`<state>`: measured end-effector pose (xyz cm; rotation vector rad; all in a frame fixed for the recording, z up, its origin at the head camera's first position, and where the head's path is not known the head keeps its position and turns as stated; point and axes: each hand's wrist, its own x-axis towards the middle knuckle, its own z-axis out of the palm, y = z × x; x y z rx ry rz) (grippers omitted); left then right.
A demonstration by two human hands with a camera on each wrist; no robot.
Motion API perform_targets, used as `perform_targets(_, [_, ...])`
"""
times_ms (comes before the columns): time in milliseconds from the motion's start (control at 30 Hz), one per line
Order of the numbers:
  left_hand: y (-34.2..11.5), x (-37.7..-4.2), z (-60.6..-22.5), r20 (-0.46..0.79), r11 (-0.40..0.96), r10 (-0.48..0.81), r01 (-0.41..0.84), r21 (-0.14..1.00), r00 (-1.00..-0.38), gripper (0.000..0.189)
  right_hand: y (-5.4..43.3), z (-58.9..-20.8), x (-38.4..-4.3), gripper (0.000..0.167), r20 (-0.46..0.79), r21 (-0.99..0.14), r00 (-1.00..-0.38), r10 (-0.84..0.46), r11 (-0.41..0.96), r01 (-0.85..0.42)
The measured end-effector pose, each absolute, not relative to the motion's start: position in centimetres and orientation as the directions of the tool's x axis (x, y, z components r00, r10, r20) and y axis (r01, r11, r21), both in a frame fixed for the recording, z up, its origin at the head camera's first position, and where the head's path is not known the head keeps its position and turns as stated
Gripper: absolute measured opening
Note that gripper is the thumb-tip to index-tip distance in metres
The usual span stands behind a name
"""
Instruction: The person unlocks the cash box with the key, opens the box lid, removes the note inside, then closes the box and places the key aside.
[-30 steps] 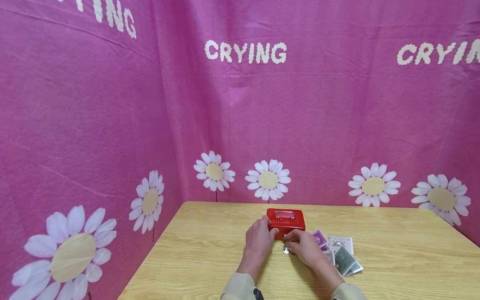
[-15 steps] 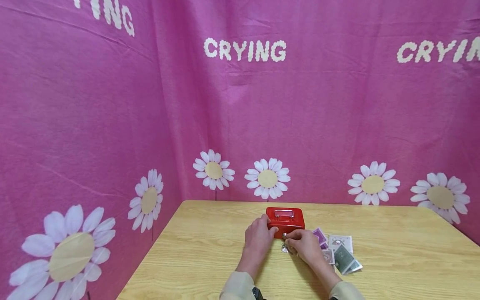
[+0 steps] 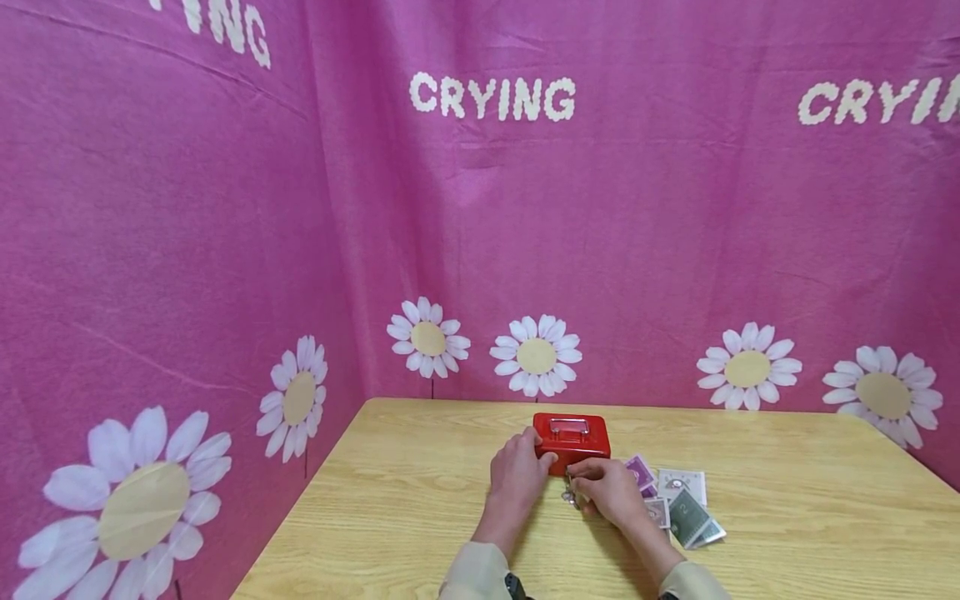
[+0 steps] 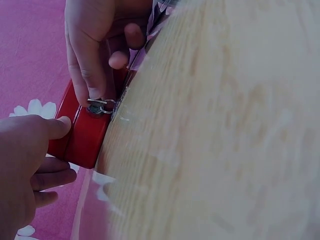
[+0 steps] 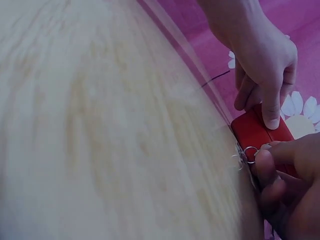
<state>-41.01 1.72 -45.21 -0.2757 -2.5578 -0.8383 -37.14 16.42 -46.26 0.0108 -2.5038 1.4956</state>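
Note:
A small red cash box (image 3: 592, 451), its lid down, stands on the wooden table with a metal handle (image 3: 568, 427) on top. My left hand (image 3: 517, 475) grips its left end, thumb on the front face and fingers round the side. At the front lock, my right hand (image 3: 611, 492) pinches a key (image 4: 96, 101) between thumb and forefinger. From that key hang a ring (image 4: 108, 111) and more small metal pieces, just above the tabletop. In the right wrist view my fingers partly hide the lock and the key.
Right of the box lie several loose notes: a purple one (image 3: 637, 470), a pale one (image 3: 693, 483) and a dark green one (image 3: 687, 517), partly overlapping. Pink cloth (image 3: 637, 233) with daisies hangs behind and left of the table (image 3: 390, 500).
My right hand stays at the lock; the key between its fingers has turned slightly and the hanging ring has swung a little. The left hand keeps its hold on the box.

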Motion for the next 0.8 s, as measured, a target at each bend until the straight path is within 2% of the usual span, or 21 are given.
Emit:
perform_targets(233, [1.67,-41.14,-45.30,0.447,0.810,0.060,0.305,0.501,-0.893,0.027,16.23,-46.34,-37.31,0.022,0.149,-0.885,-0.984,0.094,0.457,-0.090])
perform_targets(633, [2.10,-41.14,-45.27,0.490,0.876,0.063,0.284,0.390,-0.869,0.044,16.35,-46.43,-37.40,0.020,0.102,-0.892,-0.990,0.093,0.450,-0.049])
perform_targets(800, [2.33,-41.07,-45.14,0.475,0.876,0.064,0.277,0.395,-0.878,0.046,16.35,-46.22,-37.17,0.019,0.096,-0.890,-0.991,0.095,0.454,-0.043])
